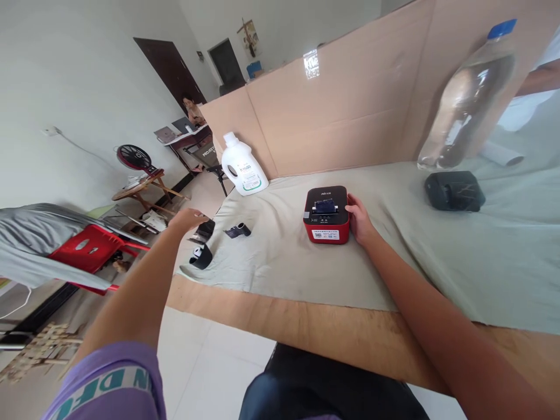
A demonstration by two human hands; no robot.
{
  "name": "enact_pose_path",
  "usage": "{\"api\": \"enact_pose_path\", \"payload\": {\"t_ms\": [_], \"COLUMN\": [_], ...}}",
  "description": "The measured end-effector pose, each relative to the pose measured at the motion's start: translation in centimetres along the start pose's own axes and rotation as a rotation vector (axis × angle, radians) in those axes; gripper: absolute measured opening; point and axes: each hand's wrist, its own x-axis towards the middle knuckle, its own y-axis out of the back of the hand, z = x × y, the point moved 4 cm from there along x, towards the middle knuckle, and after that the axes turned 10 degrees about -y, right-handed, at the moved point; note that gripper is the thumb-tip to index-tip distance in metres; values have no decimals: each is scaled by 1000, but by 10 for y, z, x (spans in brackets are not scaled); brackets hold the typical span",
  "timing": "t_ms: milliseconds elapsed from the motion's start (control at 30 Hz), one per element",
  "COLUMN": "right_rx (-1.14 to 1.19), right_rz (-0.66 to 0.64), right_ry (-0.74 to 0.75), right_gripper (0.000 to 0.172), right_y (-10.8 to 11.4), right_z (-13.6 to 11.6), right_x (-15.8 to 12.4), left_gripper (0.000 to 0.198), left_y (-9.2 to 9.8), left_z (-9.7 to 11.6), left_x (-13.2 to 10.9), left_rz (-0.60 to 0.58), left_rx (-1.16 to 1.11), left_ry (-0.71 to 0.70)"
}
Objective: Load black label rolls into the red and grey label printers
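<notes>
My right hand (359, 219) is against the right side of a small red and black printer (326, 232), its thumb at the top edge. A dark printed piece (324, 206) sticks out of the slot on top. Over at the table's left edge, my left hand (187, 220) has its fingers bent on a dark box-like object (205, 230), whose kind I cannot make out. Just below that lies a black cup-shaped item (201, 256) with something white inside. A short black roll with a loose strip (238, 230) rests between the two hands.
A white jug (243, 164) leans near the cardboard screen (332, 116). To the right are a large clear bottle with a blue cap (468, 99), a black device (455, 191) and a white roll (503, 154). A person (193, 112) sits far back; another person's arm (540, 79) shows at right.
</notes>
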Motion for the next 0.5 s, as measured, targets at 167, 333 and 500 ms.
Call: {"api": "enact_pose_path", "payload": {"t_ms": [167, 333, 500], "right_rx": [-7, 14, 20], "right_rz": [-24, -40, -36], "right_ry": [-4, 2, 1], "right_gripper": [41, 43, 41], "right_y": [-1, -5, -4], "right_z": [-2, -5, -5], "right_x": [-2, -5, -5], "left_gripper": [27, 30, 27], "left_y": [-36, -56, -55], "left_z": [-2, 0, -2], "left_x": [-17, -20, -15], "left_rz": [-71, 15, 48], "left_rx": [-182, -423, -500], "left_ry": [92, 181, 186]}}
